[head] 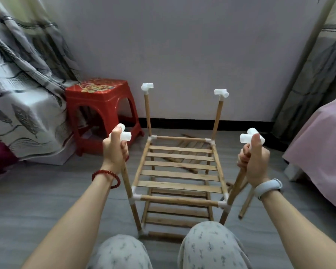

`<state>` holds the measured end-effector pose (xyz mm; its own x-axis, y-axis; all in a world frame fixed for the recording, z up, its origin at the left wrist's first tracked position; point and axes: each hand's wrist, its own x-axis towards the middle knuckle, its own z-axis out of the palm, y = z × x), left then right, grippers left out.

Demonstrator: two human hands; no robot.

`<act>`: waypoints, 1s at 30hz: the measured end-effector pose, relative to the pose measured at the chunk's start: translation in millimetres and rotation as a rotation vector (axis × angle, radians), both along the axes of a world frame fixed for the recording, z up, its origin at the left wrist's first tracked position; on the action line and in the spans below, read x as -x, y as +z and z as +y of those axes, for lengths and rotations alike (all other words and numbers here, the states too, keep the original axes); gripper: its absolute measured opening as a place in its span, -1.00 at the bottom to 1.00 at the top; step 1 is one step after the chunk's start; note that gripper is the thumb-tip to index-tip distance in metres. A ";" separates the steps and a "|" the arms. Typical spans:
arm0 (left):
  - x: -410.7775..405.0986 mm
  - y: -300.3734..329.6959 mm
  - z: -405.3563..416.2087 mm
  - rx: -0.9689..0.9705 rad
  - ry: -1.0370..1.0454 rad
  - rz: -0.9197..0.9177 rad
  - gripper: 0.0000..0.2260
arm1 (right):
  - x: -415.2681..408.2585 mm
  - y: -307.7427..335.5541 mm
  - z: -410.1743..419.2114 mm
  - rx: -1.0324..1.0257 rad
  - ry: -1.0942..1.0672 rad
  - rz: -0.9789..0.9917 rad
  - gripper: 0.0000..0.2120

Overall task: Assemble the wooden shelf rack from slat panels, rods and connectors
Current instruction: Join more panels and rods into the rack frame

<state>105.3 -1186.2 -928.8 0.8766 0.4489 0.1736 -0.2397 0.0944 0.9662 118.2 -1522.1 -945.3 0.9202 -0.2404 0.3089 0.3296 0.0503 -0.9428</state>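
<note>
The shelf rack (179,171) stands on the grey floor (47,191) in the middle of the frame, partly built. A lower slat panel (175,212) sits near the floor at the bottom centre, and a second slat panel (179,167) is mounted above it, framed by horizontal rods and white corner connectors. Four upright rods rise from the corners of that upper panel, each capped with a white connector: the far-left connector (147,87) and far-right connector (221,93) stand free in the upper middle of the frame.

The left hand (115,150) is clenched around the near-left upright rod (126,179) just under its connector (122,133), thumb pressing on top. The right hand (255,158) grasps the near-right upright rod (236,185) in the same way, thumb over its connector (247,137); it seems to hold a second loose rod (245,202) as well, though I cannot tell for sure.

My judgement is that two tiers are done and the caps are being pressed home. What remains is the top level: cross rods between the four upper connectors and another slat panel. Spare rods (179,163) and what looks like another panel lie on the floor behind the rack, seen through the slats. A red plastic stool (101,113) stands left of centre
</note>
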 end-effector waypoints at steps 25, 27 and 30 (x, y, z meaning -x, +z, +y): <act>42.7 -165.3 13.7 -0.760 0.127 0.402 -0.91 | -4.1 -138.4 -3.1 0.683 0.083 0.602 -0.85; 47.8 -164.6 22.8 -0.760 0.157 0.404 -0.90 | -6.3 -133.7 8.0 0.704 0.126 0.596 -0.88; 60.1 -162.8 44.2 -0.715 0.221 0.442 -0.90 | -7.2 -130.8 34.8 0.748 0.221 0.601 -0.92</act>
